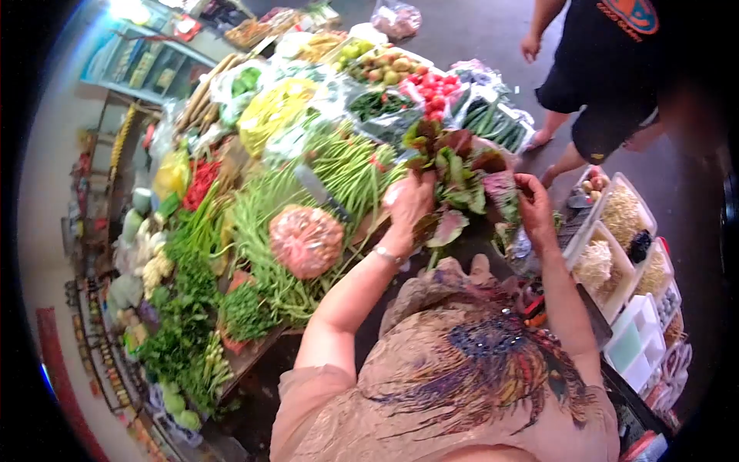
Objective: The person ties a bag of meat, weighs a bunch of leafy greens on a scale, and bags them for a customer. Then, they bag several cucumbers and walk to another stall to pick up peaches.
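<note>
In front of my chest is a bunch of amaranth greens (459, 181), with broad leaves in green and dark red. My left hand (412, 202) is closed around the bunch at its left side. On the other side, my right hand (536, 206) has its fingers curled at a pinkish-green leaf of the same greens, pinching its edge. A knife (314, 183) with a wide blade lies on long green beans, left of my left hand. Close by sits a clear plastic bag of pinkish-tan pieces (306, 240).
Vegetables crowd the stall on the left, with leafy herbs (185, 316), tomatoes (437, 94) and a yellow bag (277, 115). White bins of sprouts (622, 212) stand at my right. A person in black (596, 85) stands beyond the stall.
</note>
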The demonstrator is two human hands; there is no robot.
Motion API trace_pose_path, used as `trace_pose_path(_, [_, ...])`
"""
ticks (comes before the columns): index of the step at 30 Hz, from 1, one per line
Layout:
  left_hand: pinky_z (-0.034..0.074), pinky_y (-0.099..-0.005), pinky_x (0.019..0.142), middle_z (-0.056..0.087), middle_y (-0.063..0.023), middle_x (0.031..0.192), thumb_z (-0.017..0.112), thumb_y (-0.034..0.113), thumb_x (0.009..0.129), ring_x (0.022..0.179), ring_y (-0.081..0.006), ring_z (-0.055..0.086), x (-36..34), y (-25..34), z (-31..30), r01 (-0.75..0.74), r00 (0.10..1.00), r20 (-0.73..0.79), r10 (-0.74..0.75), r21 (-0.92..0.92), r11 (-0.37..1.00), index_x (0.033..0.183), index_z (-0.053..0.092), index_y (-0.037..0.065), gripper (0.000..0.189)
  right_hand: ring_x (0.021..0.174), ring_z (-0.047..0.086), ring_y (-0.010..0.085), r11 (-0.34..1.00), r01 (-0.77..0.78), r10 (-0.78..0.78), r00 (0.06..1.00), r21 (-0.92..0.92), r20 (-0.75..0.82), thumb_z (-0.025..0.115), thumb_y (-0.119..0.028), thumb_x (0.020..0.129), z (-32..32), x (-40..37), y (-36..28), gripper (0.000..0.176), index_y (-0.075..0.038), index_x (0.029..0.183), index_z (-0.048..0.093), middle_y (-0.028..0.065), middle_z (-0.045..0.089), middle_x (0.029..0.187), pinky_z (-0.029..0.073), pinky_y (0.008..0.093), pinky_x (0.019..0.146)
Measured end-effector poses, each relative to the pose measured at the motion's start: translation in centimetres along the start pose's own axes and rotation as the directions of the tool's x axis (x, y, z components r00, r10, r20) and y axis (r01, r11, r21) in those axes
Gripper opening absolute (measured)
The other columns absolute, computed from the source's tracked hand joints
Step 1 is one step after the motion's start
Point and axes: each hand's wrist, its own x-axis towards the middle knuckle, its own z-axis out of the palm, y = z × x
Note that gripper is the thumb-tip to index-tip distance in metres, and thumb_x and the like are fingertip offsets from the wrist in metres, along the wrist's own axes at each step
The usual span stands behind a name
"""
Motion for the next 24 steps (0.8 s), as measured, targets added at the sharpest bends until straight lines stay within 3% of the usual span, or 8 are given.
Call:
trace_pose_path(2, [0.043,-0.0422,0.071,0.051,-0.0183,0.096,0.072,0.030,0.068,0.084,-0.0337,0.053,-0.1,0.5,0.2,0.109,0.994,0.012,-0.112,-0.364,0.925,0.121,0.047,0.008,0.062,0.091,0.056,0.0120,0.988,0.088,-0.085,0.996,-0.125,0.028,0.053,-0.015,0.094,0.1,-0.1,-0.4,0.017,-0.004,0.106,0.057,0.0012,0.060,0.096,0.044,0.0269,0.081])
trace_pose_path(3, [0.044,-0.0436,0.069,0.050,-0.0221,0.104,0.075,0.030,0.067,0.083,-0.0362,0.055,-1.2,0.6,-0.5,-0.288,0.924,-0.251,0.287,0.034,0.957,0.126,0.043,0.008,0.070,0.090,0.055,0.0101,0.997,-0.024,0.019,0.998,0.078,0.062,0.053,-0.016,0.095,0.4,-0.2,-0.7,0.016,-0.005,0.105,0.058,0.0001,0.060,0.094,0.043,0.0258,0.080])
trace_pose_path(6, [0.046,-0.0454,0.085,0.047,-0.0241,0.122,0.072,0.029,0.073,0.093,-0.0347,0.058,-1.3,3.0,-3.0,0.029,0.991,0.130,-0.031,0.014,0.999,0.135,0.038,0.008,0.073,0.074,0.054,0.0073,0.828,-0.147,0.135,0.989,0.541,0.062,0.054,-0.026,0.095,1.2,0.5,-3.0,0.020,-0.007,0.097,0.059,-0.0020,0.058,0.081,0.043,0.0241,0.064])
trace_pose_path(8, [0.048,-0.0465,0.068,0.046,-0.0252,0.112,0.076,0.032,0.064,0.085,-0.0408,0.058,-1.0,-1.0,0.6,-0.091,0.995,-0.046,0.084,-0.173,0.981,0.121,0.041,0.008,0.071,0.067,0.054,0.0097,0.647,-0.223,0.147,0.975,0.729,0.168,0.055,-0.030,0.095,0.6,0.5,-3.4,0.022,-0.008,0.092,0.057,-0.0006,0.057,0.076,0.044,0.0248,0.063])
trace_pose_path(10, [0.049,-0.0448,0.071,0.046,-0.0235,0.118,0.074,0.031,0.069,0.087,-0.0398,0.059,0.4,-4.6,3.3,-0.548,0.720,-0.231,0.655,0.390,0.740,0.122,0.046,0.005,0.065,0.060,0.052,0.0100,0.601,-0.313,0.154,0.948,0.735,0.278,0.060,-0.031,0.092,0.6,-0.4,-5.2,0.022,-0.010,0.092,0.055,-0.0017,0.054,0.073,0.042,0.0244,0.053])
trace_pose_path(12, [0.049,-0.0396,0.078,0.048,-0.0186,0.121,0.066,0.034,0.078,0.099,-0.0337,0.058,1.0,-6.3,5.7,-0.064,0.992,0.043,0.116,-0.624,0.779,0.122,0.049,0.007,0.055,0.064,0.048,0.0062,0.715,-0.469,0.267,0.868,0.518,0.418,0.062,-0.016,0.089,1.3,-1.2,-6.2,0.013,-0.012,0.095,0.052,-0.0040,0.051,0.076,0.039,0.0211,0.053])
trace_pose_path(14, [0.049,-0.0351,0.081,0.050,-0.0128,0.121,0.061,0.039,0.082,0.103,-0.0277,0.057,1.0,-6.1,3.3,0.006,0.990,0.139,-0.005,-0.005,1.000,0.125,0.048,0.010,0.054,0.067,0.047,0.0031,0.777,-0.523,0.288,0.791,0.352,0.540,0.065,-0.006,0.085,3.2,-3.5,-6.6,0.023,-0.012,0.099,0.048,-0.0056,0.048,0.079,0.038,0.0187,0.056])
trace_pose_path(24, [0.050,-0.0352,0.085,0.051,-0.0079,0.125,0.047,0.043,0.091,0.108,-0.0209,0.056,-1.0,1.8,2.6,-0.056,0.939,0.339,0.051,0.004,0.998,0.132,0.044,0.012,0.052,0.061,0.046,0.0035,0.862,-0.217,-0.050,0.862,0.458,0.504,0.057,-0.001,0.088,7.3,-2.2,-15.5,0.049,-0.005,0.134,0.041,-0.0041,0.047,0.069,0.039,0.0187,0.054])
